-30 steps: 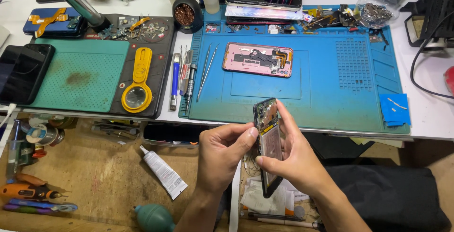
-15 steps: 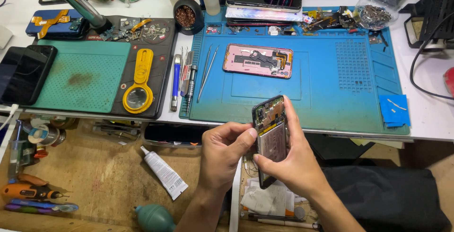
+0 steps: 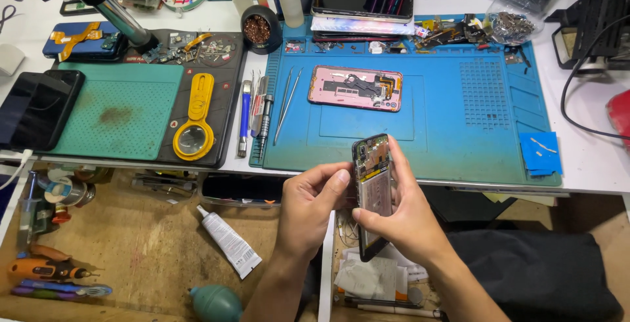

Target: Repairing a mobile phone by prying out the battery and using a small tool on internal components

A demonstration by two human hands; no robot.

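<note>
Both of my hands hold an opened phone (image 3: 374,191) upright over the front edge of the bench, its circuit board and battery side facing me. My right hand (image 3: 403,220) wraps the phone's right edge and back, thumb across its lower half. From the left, my left hand (image 3: 308,210) meets it, the thumb tip pressed on the phone's upper left edge. A pink phone back shell (image 3: 355,88) with inner parts exposed lies on the blue repair mat (image 3: 459,132) beyond my hands.
Tweezers (image 3: 283,105) and screwdrivers (image 3: 252,109) lie at the blue mat's left edge. A yellow magnifier (image 3: 195,125) and green mat (image 3: 121,112) sit left, a dark phone (image 3: 36,109) further left. The open drawer below holds a glue tube (image 3: 228,241) and a green air blower (image 3: 215,303).
The phone and both hands have shifted slightly up and right; the grip is the same.
</note>
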